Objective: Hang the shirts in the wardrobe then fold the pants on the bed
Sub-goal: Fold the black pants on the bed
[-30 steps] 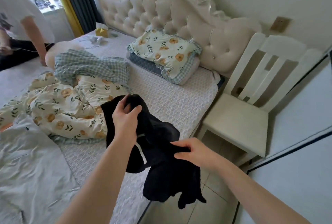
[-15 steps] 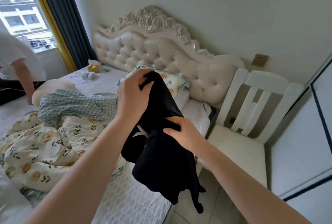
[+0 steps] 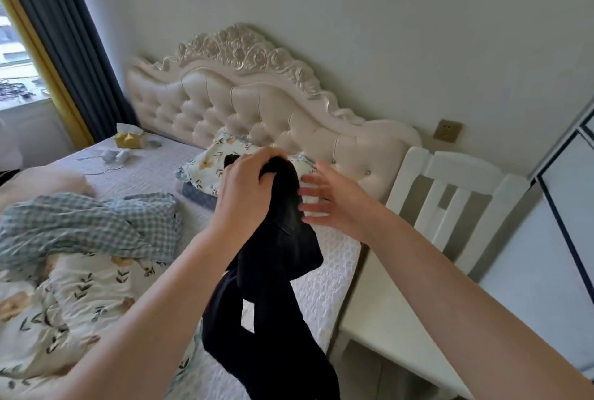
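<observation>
Nothing folded shows on the bed (image 3: 324, 274), a quilted white mattress under a rumpled floral quilt (image 3: 80, 297), so the task looks early. The pale, dark-edged panels (image 3: 565, 207) at right are likely the wardrobe. A limp, matte black garment (image 3: 273, 287), shirt or pants unclear, hangs over the bed's edge. The left hand (image 3: 247, 187) is clamped on its bunched top. The right hand (image 3: 334, 203) is spread and holds nothing, just beside it.

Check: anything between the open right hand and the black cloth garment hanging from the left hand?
Nothing visible. The right hand is spread open just beside the black cloth garment, which the left hand grips at its top.
</observation>
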`<state>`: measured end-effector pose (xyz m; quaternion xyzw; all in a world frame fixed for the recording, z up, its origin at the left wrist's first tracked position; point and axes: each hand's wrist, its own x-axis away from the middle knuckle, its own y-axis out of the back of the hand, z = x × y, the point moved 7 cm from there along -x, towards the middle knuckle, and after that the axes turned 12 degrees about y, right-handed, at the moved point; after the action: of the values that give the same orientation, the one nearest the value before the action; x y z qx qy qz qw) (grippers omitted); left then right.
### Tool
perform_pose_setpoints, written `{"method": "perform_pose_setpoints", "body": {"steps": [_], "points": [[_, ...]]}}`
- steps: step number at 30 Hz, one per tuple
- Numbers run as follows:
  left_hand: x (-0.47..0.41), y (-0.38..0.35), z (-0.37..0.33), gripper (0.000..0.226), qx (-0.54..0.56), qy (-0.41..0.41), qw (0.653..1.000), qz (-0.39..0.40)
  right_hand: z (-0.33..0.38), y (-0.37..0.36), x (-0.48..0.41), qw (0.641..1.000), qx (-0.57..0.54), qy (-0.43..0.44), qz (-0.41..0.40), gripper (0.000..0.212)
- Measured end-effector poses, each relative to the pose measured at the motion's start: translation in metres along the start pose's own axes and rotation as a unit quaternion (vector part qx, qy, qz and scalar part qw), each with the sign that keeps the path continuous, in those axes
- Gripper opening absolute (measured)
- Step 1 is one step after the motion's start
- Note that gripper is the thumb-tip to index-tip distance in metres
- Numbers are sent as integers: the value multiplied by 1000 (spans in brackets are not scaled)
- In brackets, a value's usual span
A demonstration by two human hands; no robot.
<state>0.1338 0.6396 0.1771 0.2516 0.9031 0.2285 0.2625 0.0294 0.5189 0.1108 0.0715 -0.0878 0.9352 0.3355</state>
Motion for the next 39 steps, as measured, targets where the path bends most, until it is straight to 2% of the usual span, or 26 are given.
{"method": "perform_pose_setpoints", "body": {"steps": [2,4,6,9,11,13,16,19,22,23,25,26,28,31,33,35,37,39], "points": [[2,-18,6,38,-35,-32,999,25,-19,4,-16,997,-44,-67,16,64],[4,-39,14,37,-58,-69,994,62,-37,11,-31,992,-43,-113,19,70],[4,-61,28,38,-91,-100,987,91,-53,21,-46,989,33,-144,19,68],[5,-95,51,37,-136,-104,977,126,-65,44,-76,972,191,-138,3,64],[11,-119,54,32,-137,-104,972,157,-76,48,-91,958,226,-165,55,62],[18,-145,48,35,-134,-116,967,184,-95,50,-101,944,215,-218,124,48],[18,-191,52,33,-138,-101,964,206,-114,78,-132,945,214,-219,119,16],[8,-224,57,37,-121,-25,963,239,-115,111,-159,959,195,-191,82,9],[-8,-239,60,33,-49,129,955,263,-103,136,-179,966,187,-150,101,11],[-16,-241,63,24,8,194,946,259,-95,141,-185,969,179,-130,110,14],[-28,-244,76,10,132,331,905,231,-77,151,-196,979,142,-92,113,18],[-33,-247,82,9,170,379,883,217,-66,155,-200,984,114,-74,111,20],[-45,-250,94,9,175,424,869,183,-39,162,-206,991,57,-38,115,22],[-72,-251,116,20,109,420,892,128,9,172,-203,992,3,-4,123,21],[-96,-253,121,40,22,369,921,121,38,182,-198,993,12,20,118,23],[-119,-259,115,71,-53,311,938,146,66,189,-191,991,39,50,117,17],[-140,-267,106,95,-73,267,945,174,90,193,-184,989,73,70,109,9],[-156,-277,92,110,-69,215,950,217,111,194,-178,985,100,91,107,19]]}}
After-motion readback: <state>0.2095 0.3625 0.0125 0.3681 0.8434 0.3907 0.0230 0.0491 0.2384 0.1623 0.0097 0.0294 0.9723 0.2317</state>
